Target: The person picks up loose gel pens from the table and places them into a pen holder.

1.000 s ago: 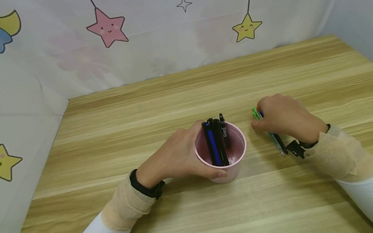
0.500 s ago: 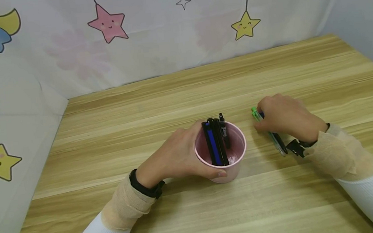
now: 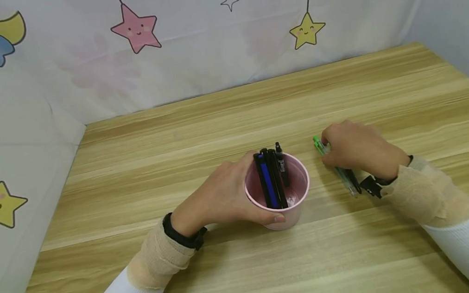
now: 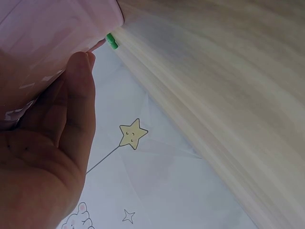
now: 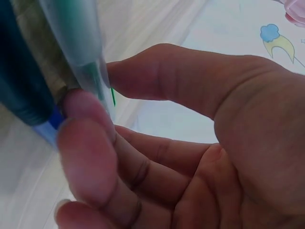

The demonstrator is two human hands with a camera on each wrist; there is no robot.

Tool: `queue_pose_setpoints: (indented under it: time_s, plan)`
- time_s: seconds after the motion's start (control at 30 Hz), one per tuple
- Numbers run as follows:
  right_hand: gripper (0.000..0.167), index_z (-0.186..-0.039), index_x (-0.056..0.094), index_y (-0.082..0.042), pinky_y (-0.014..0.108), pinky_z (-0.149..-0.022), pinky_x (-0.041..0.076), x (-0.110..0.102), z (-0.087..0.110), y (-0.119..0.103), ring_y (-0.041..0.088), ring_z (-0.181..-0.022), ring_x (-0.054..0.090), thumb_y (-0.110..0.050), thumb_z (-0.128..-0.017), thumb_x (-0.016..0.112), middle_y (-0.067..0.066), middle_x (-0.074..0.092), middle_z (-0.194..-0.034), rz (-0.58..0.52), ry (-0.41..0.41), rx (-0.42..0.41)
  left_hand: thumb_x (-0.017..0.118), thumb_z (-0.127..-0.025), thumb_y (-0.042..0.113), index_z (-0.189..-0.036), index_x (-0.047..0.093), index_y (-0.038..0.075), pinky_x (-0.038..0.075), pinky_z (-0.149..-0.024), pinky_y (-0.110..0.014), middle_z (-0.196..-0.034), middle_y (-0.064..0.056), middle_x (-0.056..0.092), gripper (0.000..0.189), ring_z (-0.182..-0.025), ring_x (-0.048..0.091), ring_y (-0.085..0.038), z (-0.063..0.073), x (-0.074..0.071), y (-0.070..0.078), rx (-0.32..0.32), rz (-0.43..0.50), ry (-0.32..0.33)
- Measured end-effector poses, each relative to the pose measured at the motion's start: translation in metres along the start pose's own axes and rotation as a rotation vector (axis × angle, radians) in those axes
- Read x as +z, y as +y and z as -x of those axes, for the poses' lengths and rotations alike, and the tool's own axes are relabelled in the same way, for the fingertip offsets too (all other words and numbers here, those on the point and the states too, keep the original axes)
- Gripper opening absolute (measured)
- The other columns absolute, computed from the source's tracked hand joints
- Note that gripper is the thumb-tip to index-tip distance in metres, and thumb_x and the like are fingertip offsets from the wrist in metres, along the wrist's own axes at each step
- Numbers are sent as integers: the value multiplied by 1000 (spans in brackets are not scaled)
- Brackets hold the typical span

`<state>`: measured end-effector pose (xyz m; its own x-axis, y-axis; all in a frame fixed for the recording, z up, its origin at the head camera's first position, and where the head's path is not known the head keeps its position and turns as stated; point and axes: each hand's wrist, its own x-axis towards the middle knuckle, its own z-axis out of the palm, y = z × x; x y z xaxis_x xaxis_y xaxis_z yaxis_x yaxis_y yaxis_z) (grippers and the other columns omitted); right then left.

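Your right fingers point(image 5: 89, 160) narrowly pinch the green pen point(image 3: 318, 144) right of centre, so ease it clear of the dark pen point(image 3: 352, 180) beside it while your left fingers point(image 3: 264, 215), spread wide, grip the pink cup point(image 3: 293, 217) at lower centre.

This looks like a screened-off nook, with pale star-printed sheets point(image 3: 199, 33) bordering a wood-grain tabletop point(image 3: 191, 131).

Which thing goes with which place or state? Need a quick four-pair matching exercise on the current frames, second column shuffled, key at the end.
Column 1
1. Left hand
2. Right hand
3. Blue-barrelled pen
4. Pink star

Column 2
A. Standing inside the pink cup
B. Printed on the backdrop
C. Pinching the green-ended pen
D. Gripping the cup's outside

Pairs: 1-D, 2-C, 3-A, 4-B
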<state>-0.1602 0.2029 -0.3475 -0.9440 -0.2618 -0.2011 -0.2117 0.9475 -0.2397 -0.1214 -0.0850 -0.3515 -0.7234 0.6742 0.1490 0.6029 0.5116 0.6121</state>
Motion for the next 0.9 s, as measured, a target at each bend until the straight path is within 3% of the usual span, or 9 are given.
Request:
queue_pose_setpoints:
  time_s: [0.53,0.7,0.9]
  plan:
    - [9,-71,59,-15,38,-47,39,0,-2,3,22,-64,50,-15,-75,67,5,53,-69,-13,31,-29,93,-58,56,-130,54,22,54,-72,-26,-98,16,66,88,-86,64,-2,-2,1,0,-12,15,-4]
    - [6,-78,64,-12,37,-48,38,-1,-4,3,22,-65,49,-16,-76,68,5,55,-72,-19,37,-39,93,-59,56,-130,53,21,54,-73,-26,-98,15,66,88,-86,64,-2,-3,1,0,-6,7,-2]
    - [20,-94,71,-7,36,-49,39,-3,-6,3,21,-65,50,-17,-77,69,6,59,-79,-36,37,-40,93,-59,55,-131,53,21,54,-73,-26,-98,15,66,89,-86,65,-3,-4,0,-1,-7,7,-1]
